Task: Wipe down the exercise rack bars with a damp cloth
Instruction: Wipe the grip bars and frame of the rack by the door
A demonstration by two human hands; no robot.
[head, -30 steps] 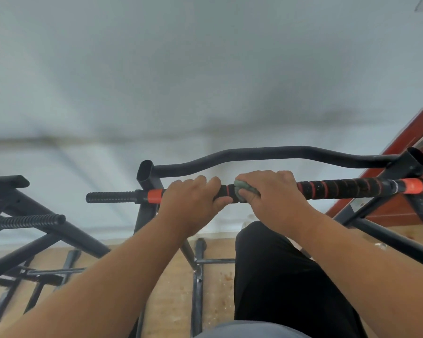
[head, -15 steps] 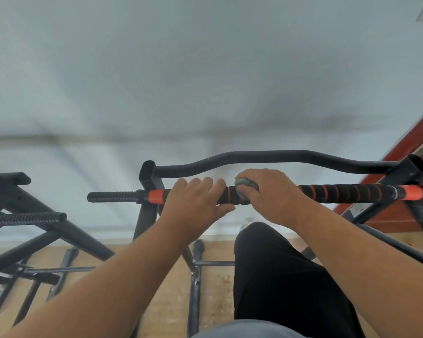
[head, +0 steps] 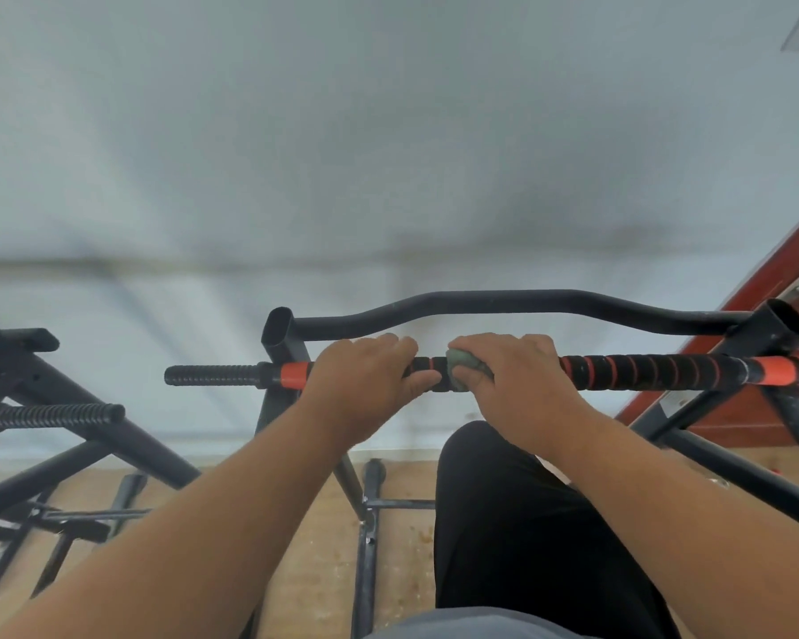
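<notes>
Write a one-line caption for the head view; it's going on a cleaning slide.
Both hands grip the bar: left hand steadies, right hand presses a green cloth around it.

Open grip bar [head: 642, 371] runs clear rightward of the right hand [head: 522, 389]; the curved rear bar [head: 527, 302] lies close behind, the left hand [head: 365, 385] just leftward.

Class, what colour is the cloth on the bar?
Greyish green, in the head view: the cloth under the right hand.

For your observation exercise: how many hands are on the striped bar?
2. The left hand grips the striped bar left of centre; the right hand grips it beside, pressing a green cloth.
</notes>
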